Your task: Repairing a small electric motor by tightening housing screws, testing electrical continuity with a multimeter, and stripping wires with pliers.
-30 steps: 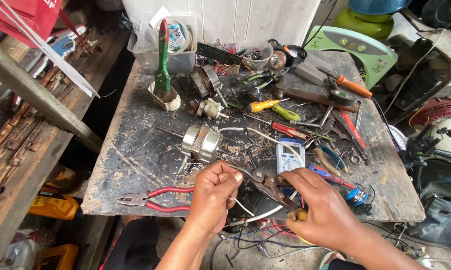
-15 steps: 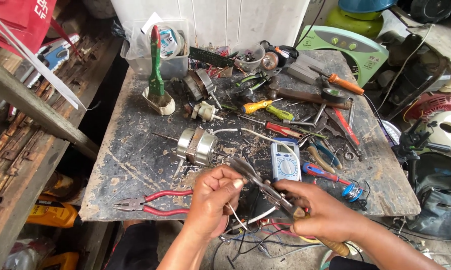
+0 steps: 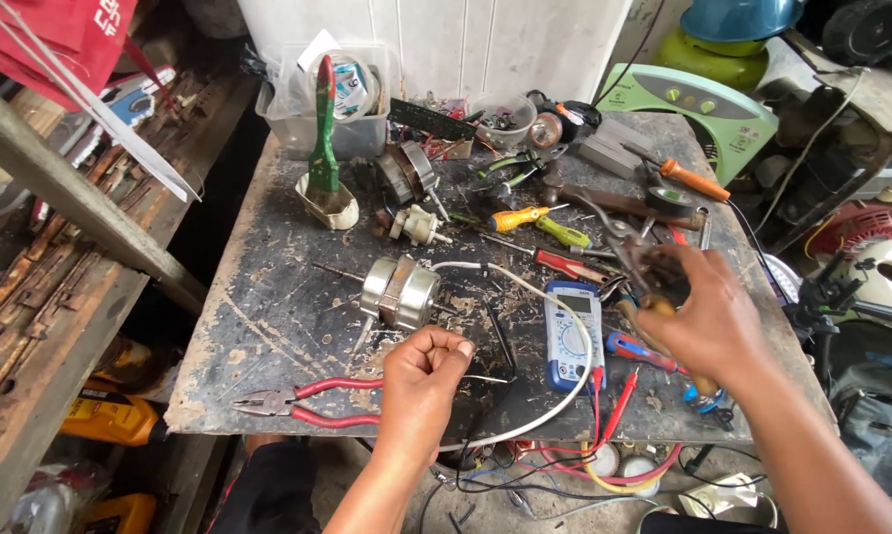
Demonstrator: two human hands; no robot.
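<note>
While the left hand [image 3: 421,381] pinches thin wires just below the motor [image 3: 399,294], the right hand [image 3: 698,316] grips pliers [image 3: 636,259] beyond the multimeter [image 3: 573,334], farther off.

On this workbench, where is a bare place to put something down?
The left strip of the table is bare, between the paintbrush, the small motor and the red pliers. The back and right side are crowded with screwdrivers and the multimeter.
</note>
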